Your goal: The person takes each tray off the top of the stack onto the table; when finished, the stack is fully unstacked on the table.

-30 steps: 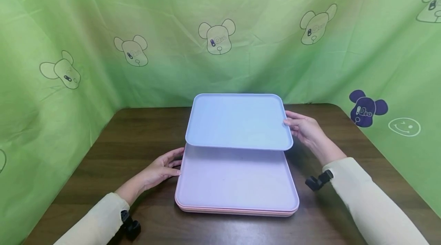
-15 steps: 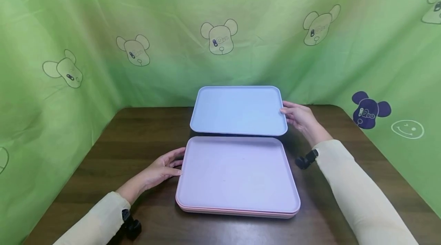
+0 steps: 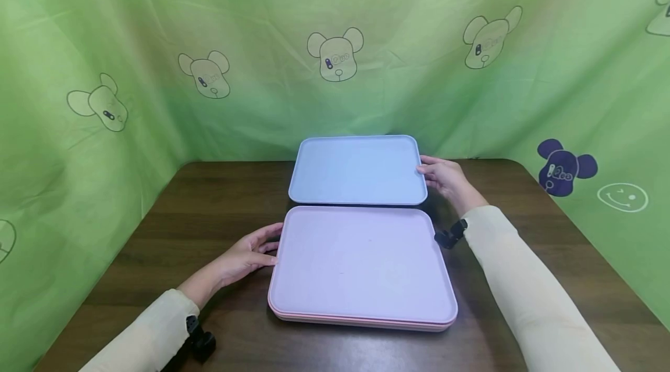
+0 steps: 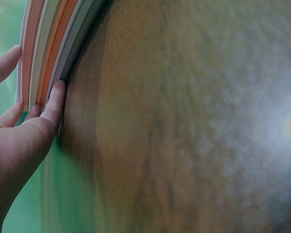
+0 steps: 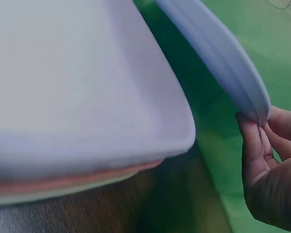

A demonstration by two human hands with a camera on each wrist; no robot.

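Observation:
In the head view, a light blue rectangular tray [image 3: 358,170] is at the far side of the table. My right hand [image 3: 447,180] pinches its right edge, thumb on one face and fingers on the other, as the right wrist view shows too. In front of it lies a stack of trays with a lilac tray [image 3: 363,267] on top. My left hand [image 3: 242,257] rests against the stack's left side, its fingers touching the edges. Pink, cream and orange tray edges [image 4: 43,53] show one above another in the left wrist view.
A dark brown wooden table [image 3: 220,197] carries everything. Behind and beside it hangs a green curtain [image 3: 262,110] printed with bear heads. The blue tray's far edge is close to the curtain. Black wrist cameras [image 3: 200,342] sit at both cream sleeves.
My right hand has carried the blue tray backward, off from above the lilac tray, then slightly left and down behind the stack. My left hand has stayed at the stack's side.

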